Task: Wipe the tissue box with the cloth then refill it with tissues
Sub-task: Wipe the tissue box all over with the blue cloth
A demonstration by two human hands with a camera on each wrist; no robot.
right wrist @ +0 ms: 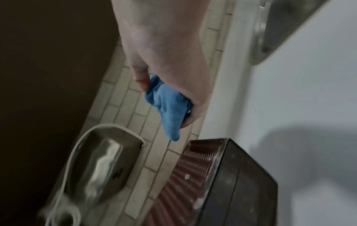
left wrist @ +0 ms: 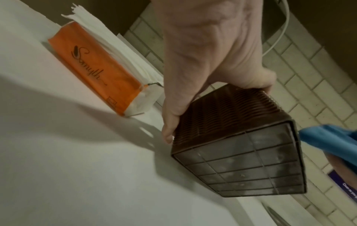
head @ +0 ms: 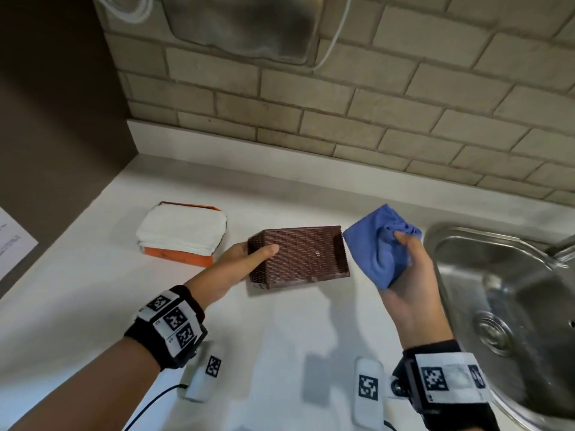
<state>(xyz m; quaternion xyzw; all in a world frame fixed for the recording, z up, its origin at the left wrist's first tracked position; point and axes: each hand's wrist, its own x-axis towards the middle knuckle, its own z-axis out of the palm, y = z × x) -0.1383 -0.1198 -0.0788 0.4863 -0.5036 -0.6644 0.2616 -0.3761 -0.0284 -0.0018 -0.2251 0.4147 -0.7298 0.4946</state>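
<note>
Dim indoor light, soft shadows, blurred wrist views

The head view is evenly lit, with brick lines bowing at the edges; soft grey shadows fall on the white counter (head: 93, 306) below both hands, and the steel sink (head: 510, 293) beside the right hand (head: 404, 275) carries dull glare. Both wrist views are dimmer and motion-smeared.

- A white countertop (head: 280, 337) spreads across the lower part of the head view
- A steel sink (head: 504, 306) is set into the countertop at its right end, a round drain in its basin
- A beige brick-tile wall (head: 342, 104) rises behind the countertop's far edge
- A steel wall-mounted unit (head: 245, 26) hangs on the tiles above the countertop, with a white cable (head: 333, 42) running beside it
- A dark panel (head: 56, 104) stands at the countertop's left end
- A printed sheet of paper (head: 12, 241) lies left of the countertop
</note>
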